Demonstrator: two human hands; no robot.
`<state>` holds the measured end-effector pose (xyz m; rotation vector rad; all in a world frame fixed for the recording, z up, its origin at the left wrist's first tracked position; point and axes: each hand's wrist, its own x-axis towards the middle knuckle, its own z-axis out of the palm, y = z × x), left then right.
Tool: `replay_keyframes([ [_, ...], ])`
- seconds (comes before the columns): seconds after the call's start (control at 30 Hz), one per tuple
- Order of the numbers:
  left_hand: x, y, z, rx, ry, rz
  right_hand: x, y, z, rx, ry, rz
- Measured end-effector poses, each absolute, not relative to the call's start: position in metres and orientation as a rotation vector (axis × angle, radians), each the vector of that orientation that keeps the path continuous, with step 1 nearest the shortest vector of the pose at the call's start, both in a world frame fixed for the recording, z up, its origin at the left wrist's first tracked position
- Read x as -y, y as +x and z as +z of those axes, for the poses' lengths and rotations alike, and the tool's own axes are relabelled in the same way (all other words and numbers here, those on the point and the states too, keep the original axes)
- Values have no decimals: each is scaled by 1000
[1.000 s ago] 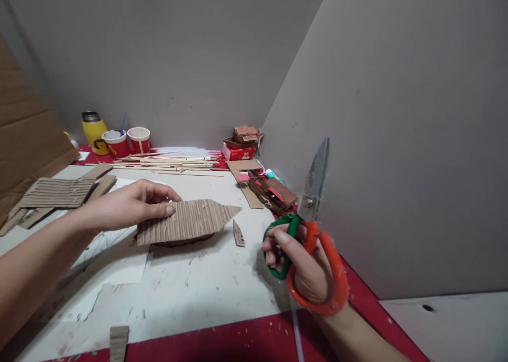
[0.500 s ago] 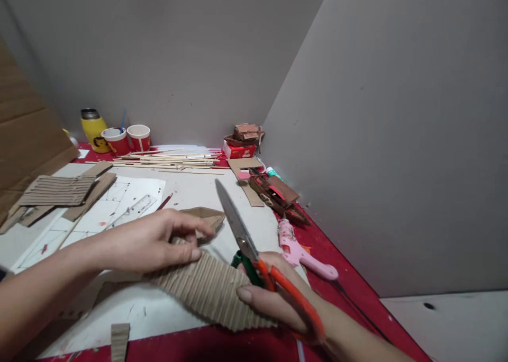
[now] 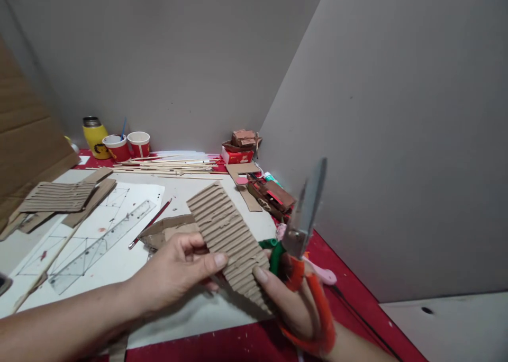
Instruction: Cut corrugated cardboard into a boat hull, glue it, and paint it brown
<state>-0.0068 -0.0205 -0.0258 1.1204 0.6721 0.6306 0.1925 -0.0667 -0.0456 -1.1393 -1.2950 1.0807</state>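
A strip of corrugated cardboard (image 3: 228,240) is raised and tilted between my two hands, its ridged face toward me. My left hand (image 3: 186,267) pinches its left edge, thumb on the ridges. At the lower right end, the thumb of my right hand (image 3: 289,293) presses on the same piece. Scissors (image 3: 304,229) with orange and green handles hang on my right hand, blades pointing up and slightly apart. Behind my left hand lies a cardboard boat shape (image 3: 166,228), partly hidden.
A clear ruler (image 3: 103,245) and a pencil (image 3: 153,222) lie by a drawn paper sheet (image 3: 138,190). Thin sticks (image 3: 170,166), paper cups (image 3: 138,144) and a yellow bottle (image 3: 96,139) stand behind. At right are a brown model boat (image 3: 273,195) and a pink glue gun (image 3: 323,273).
The corrugated cardboard has been lifted and turned, its far end now pointing up and away. My left hand shifted its hold to the left edge. The scissors swung from leaning left to leaning right.
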Motion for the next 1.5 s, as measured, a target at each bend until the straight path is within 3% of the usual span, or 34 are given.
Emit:
replay_keyframes([
  [0.07, 24, -6, -26, -675, 1084, 658, 68, 190, -51, 1396, -1035, 1249],
  [0.23, 15, -16, -13, -689, 1089, 771, 66, 198, -65, 1378, -1147, 1127],
  [0.5, -3, -34, 4, -644, 1085, 964, 67, 207, -83, 1256, -1080, 1407],
  [1.0, 8, -26, -11, -549, 1286, 742, 49, 210, -61, 1954, -992, 1038],
  [1.5, 9, -26, -8, -572, 1247, 770, 51, 208, -55, 2069, -1098, 1088],
])
